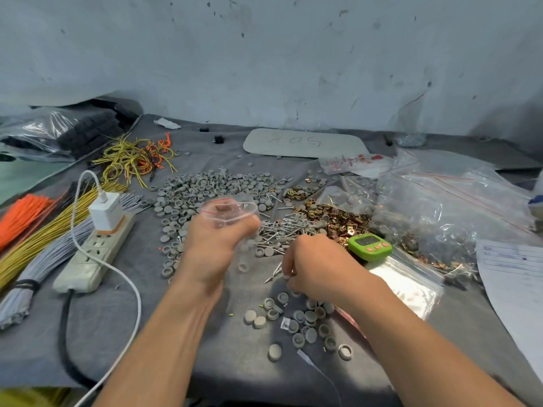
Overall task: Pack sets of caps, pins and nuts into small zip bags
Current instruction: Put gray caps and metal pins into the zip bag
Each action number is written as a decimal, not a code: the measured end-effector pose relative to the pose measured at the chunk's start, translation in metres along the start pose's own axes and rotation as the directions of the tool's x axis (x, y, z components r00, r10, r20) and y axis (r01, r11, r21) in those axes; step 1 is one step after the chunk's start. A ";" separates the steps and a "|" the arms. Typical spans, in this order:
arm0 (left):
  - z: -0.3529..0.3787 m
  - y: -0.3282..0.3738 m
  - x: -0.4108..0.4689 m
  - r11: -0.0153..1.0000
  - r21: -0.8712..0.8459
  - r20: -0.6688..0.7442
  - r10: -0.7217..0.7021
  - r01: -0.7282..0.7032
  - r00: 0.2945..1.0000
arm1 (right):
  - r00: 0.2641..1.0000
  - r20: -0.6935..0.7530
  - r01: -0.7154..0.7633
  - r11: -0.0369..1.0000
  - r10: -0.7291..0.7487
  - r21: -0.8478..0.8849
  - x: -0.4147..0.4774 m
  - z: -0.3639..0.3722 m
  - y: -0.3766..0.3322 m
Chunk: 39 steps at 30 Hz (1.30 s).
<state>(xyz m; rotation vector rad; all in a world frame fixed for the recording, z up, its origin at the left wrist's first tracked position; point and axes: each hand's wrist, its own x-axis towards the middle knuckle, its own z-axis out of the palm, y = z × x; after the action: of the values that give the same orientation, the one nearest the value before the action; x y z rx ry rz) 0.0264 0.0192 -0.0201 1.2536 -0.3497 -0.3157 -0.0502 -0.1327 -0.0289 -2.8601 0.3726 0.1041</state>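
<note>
Above the grey cloth worktop's (205, 356) middle, left hand (211, 245) grips a small clear plastic zip bag (229, 211); right hand (320, 265) curls over round grey plastic caps (310, 317) nearer the front edge, grip unclear.

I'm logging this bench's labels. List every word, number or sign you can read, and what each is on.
"205 50", roughly, in faint handwriting: on the pale board at the back.
Red print on the small bag beside it: too blurred to read.
Display of the green timer: too small to read.
Lines on the printed sheet at the right edge: blurred, unreadable.
</note>
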 end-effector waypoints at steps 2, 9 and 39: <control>0.003 -0.001 0.000 1.000 -0.026 -0.011 0.018 -0.018 1.000 | 1.000 -0.004 0.007 0.999 -0.007 -0.047 0.000 0.003 -0.002; 0.003 -0.002 0.004 0.994 -0.103 -0.064 -0.042 0.035 0.997 | 1.000 -0.007 -0.023 0.995 0.022 -0.098 0.004 0.004 -0.004; 0.006 -0.037 0.000 0.394 0.906 0.089 0.185 -0.157 0.979 | 0.960 -0.274 0.143 0.729 0.063 0.669 0.002 -0.014 -0.013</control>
<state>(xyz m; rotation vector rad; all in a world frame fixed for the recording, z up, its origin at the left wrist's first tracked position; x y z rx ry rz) 0.0224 0.0035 -0.0537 2.3082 -0.6806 0.1380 -0.0447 -0.1249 -0.0123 -2.1271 0.3133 -0.3806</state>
